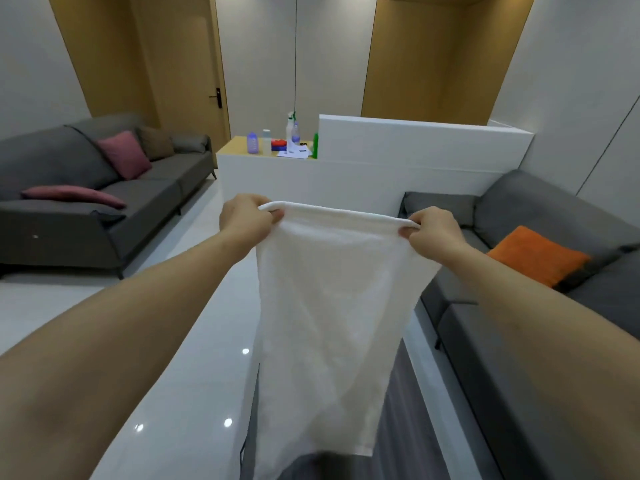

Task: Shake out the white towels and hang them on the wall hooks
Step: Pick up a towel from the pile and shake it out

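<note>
1. White towel [325,306] held up in mid-air at frame centre, stretched by its top edge between both hands and hanging straight down toward 6 o'clock. The top hem is rolled over and runs roughly level.
2. Left hand [246,220], at about 10 o'clock from the towel's middle, pinches the top-left corner. Fingers are curled round the hem; the fingertips are mostly hidden behind the cloth.
3. Right hand [434,233], at about 2 o'clock from the towel's middle, grips the top-right corner with fingers clenched on the hem and the thumb tucked under the rolled edge.
4. Both forearms are bare and extended, entering from the lower corners; elbows cut off by the frame.
5. The towel's lower edge is only partly seen: the right bottom corner shows near 6 o'clock, the left bottom runs off the frame. Something dark lies behind the bottom; cannot tell what.
6. Grey sofa [86,188] at 9 o'clock with pink cushions [124,154]. Second grey sofa [554,323] at 3 o'clock with an orange cushion [536,254]; its near end is cut off.
7. White partition counter [398,157] at 12 o'clock, beyond the towel. On its wooden top stand bottles [291,129], among them a spray bottle, with papers beside them; labels too small to read.
8. Wooden door [194,74] at 11 o'clock, with a dark handle.
</note>
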